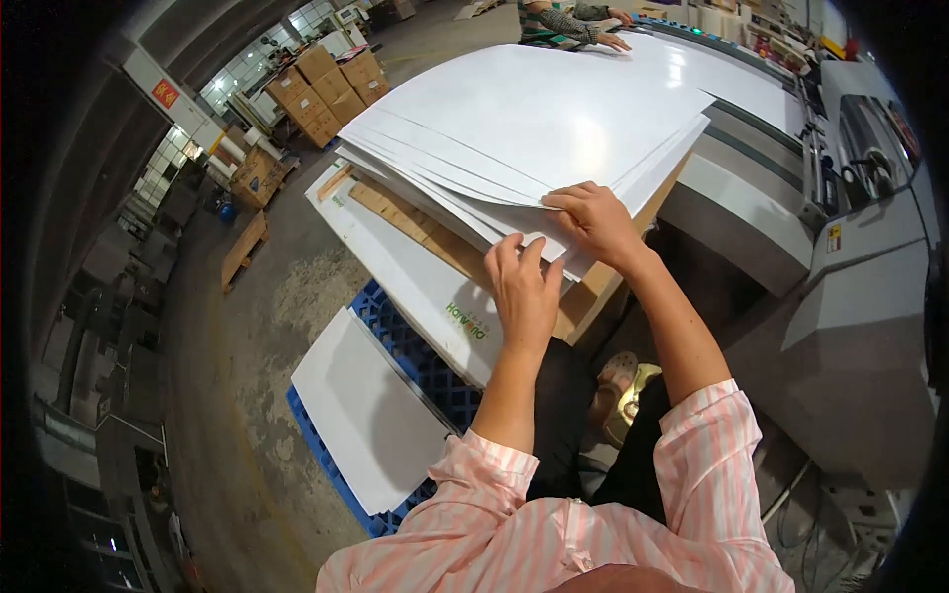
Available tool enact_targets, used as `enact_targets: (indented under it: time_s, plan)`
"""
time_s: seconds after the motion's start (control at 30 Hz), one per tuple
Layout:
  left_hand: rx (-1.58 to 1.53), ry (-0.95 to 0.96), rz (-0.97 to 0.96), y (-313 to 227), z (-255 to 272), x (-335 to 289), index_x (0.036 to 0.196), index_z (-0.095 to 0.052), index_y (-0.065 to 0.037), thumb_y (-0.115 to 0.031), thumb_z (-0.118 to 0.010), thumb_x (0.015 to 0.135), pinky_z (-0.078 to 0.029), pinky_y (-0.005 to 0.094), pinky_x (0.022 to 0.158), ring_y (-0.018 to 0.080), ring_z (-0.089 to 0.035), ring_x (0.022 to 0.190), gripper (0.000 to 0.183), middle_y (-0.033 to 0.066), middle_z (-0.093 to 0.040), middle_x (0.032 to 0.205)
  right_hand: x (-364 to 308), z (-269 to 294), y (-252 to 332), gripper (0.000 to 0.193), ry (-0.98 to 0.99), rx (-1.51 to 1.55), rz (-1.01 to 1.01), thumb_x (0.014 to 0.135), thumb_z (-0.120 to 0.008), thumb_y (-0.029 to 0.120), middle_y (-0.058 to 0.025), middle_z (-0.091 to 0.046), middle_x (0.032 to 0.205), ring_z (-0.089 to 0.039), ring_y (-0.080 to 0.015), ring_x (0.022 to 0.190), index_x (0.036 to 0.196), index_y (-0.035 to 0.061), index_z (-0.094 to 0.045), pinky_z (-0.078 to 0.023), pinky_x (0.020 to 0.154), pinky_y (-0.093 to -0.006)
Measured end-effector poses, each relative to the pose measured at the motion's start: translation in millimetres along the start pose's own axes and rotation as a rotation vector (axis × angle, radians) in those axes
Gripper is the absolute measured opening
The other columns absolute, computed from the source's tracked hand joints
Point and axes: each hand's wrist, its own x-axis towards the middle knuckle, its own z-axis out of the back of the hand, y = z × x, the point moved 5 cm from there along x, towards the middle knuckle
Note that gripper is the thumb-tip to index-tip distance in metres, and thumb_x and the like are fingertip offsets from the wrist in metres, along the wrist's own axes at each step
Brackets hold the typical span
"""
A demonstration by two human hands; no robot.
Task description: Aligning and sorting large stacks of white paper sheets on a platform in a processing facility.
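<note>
Right now, your right hand (593, 222) has its thumb and fingers closed on the near corner of the top white sheets (494, 109), and that corner is raised a little above the layers beneath. Your left hand (524, 287) is just beside it, at the near edge of the same stack, with its fingers bent and spread; you cannot tell from this view whether they pinch any paper. Your 2 hands are close together but apart.

The big sheets lie in front of you in a broad pile, their left edges fanned unevenly. Under that side you have wooden boards (405, 222) and a white panel (395, 277) with green printing. Lower, to your left, a smaller stack of white paper (366, 415) rests on a blue plastic pallet (425, 361).

Across the pile, a co-worker's hand (613, 42) is at the far edge. To your right is a grey machine (860, 267); far off to your left, cardboard boxes (326, 94) are stacked, with a wooden pallet (247, 249) nearer you.
</note>
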Motion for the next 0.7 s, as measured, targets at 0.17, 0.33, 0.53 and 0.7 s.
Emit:
enact_targets:
  time_s: [0.17, 0.33, 0.53, 0.7]
  plan:
    - [-0.08, -0.061, 0.143, 4, 4, 5, 0.1, -0.062, -0.003, -0.018, -0.067, 0.071, -0.043, 0.0351, 0.067, 0.0225, -0.054, 0.078, 0.033, 0.0104, -0.058, 0.084, 6, 15, 22, 0.032, -0.129, -0.065, 0.055, 0.068, -0.06, 0.002, -0.0016, -0.062, 0.095, -0.055, -0.02, 0.081, 0.098, 0.0124, -0.062, -0.045, 0.072, -0.0325]
    - [-1.27, -0.223, 0.682, 31, -19, 2, 0.124, -0.038, 0.004, -0.011, -0.056, 0.084, -0.049, 0.0292, 0.072, 0.0171, -0.057, 0.084, 0.047, 0.0106, -0.057, 0.091, 7, 20, 38, 0.038, -0.096, -0.11, 0.148, 0.061, -0.06, -0.001, -0.0023, -0.06, 0.105, -0.056, -0.0208, 0.082, 0.096, 0.0117, -0.063, -0.049, 0.065, -0.0312]
    - [-1.455, -0.098, 0.756, 63, -40, 9, 0.129, -0.022, 0.011, -0.006, -0.054, 0.085, -0.052, 0.0312, 0.071, 0.0178, -0.057, 0.081, 0.057, 0.0119, -0.053, 0.094, 7, 14, 27, 0.034, 0.056, -0.184, 0.084, 0.062, -0.059, -0.004, -0.003, -0.055, 0.113, -0.052, -0.0225, 0.093, 0.093, 0.0081, -0.064, -0.047, 0.078, -0.032]
    - [-1.405, -0.076, 0.792, 64, -43, 11, 0.125, -0.027, 0.01, -0.012, -0.059, 0.083, -0.052, 0.0293, 0.062, 0.017, -0.057, 0.077, 0.057, 0.0123, -0.054, 0.091, 8, 20, 24, 0.026, 0.176, 0.018, 0.027, 0.072, -0.058, 0.011, -0.0091, -0.05, 0.121, -0.045, -0.0274, 0.105, 0.096, 0.0061, -0.064, -0.038, 0.09, -0.0361]
